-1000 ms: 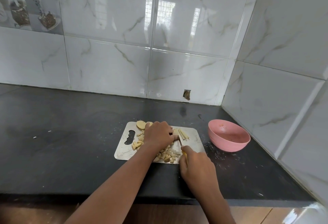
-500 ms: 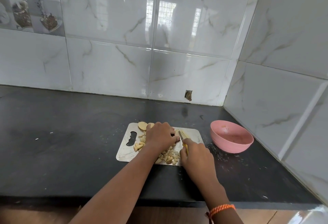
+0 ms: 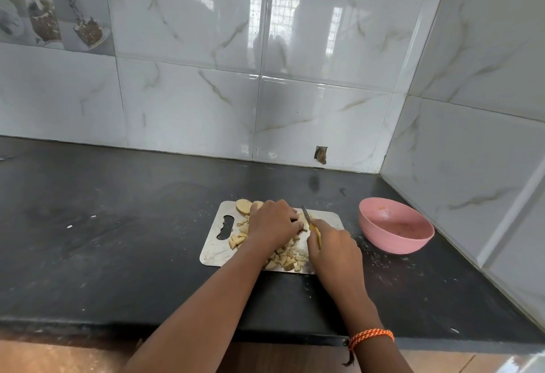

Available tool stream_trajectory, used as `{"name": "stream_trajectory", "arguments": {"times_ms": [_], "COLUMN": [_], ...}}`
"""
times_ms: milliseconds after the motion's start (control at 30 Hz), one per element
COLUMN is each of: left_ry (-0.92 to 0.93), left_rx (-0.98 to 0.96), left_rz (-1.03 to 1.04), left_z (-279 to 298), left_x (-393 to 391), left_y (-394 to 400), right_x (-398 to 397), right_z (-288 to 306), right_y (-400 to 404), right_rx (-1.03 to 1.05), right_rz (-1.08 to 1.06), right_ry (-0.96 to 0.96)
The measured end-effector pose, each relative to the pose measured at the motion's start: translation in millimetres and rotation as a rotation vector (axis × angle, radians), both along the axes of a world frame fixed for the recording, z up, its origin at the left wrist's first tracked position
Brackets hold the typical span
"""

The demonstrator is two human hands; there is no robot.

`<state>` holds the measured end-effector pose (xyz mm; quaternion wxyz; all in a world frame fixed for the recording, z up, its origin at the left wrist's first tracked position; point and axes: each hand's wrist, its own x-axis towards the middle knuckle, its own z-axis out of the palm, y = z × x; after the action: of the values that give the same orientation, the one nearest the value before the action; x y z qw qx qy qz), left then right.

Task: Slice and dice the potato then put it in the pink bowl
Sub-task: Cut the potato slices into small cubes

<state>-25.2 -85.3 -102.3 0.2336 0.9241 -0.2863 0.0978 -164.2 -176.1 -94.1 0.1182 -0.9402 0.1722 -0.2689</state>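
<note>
Closest to the camera, an orange braided thread bracelet [image 3: 372, 335] sits on the right wrist, right over the front edge of the black tabletop [image 3: 118, 239]. Following that arm up, the right hand [image 3: 334, 250] has its grip wrapped tight around the yellow handle of a small knife [image 3: 309, 220], with the blade poking out past the knuckles and angled away toward the wall.

Just left of that grip is the left hand [image 3: 272, 225], fingers curled down over a chunk of potato [image 3: 303, 220] and pressing it against the steel cutting board [image 3: 215, 250]. The knife blade is right up against the left fingertips, touching the potato piece they hold. Can't tell how deep the blade is in.

Under and around both hands there's a loose pile of diced potato pieces [image 3: 290, 259], mostly at the near edge of the board below the left wrist, with a few more bits scattered to the left of the left grip near the board's handle cutout. Just beyond the left hand's knuckles, at the far edge of the board, are a couple of round potato slices [image 3: 244, 206] lying flat.

Off to the right of the knife hand, near but not touching the board, sits the pink bowl [image 3: 395, 226] with no potato in it that I can see, close to the tiled wall [image 3: 324, 62] in the corner.
</note>
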Motion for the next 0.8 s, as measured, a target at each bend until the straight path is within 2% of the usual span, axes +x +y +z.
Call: {"name": "stream_trajectory", "arguments": {"times_ms": [400, 800], "left_ry": [-0.021, -0.009], "left_rx": [0.060, 0.059], "left_rz": [0.040, 0.017], "left_z": [-2, 0], "left_x": [-2, -1], "left_y": [-1, -2], "right_x": [-7, -64], "right_z": [8, -6], "right_y": [13, 14], "right_rx": [-0.048, 0.031], "right_rz": [0.035, -0.025], "right_ry": [0.145, 0.067]}}
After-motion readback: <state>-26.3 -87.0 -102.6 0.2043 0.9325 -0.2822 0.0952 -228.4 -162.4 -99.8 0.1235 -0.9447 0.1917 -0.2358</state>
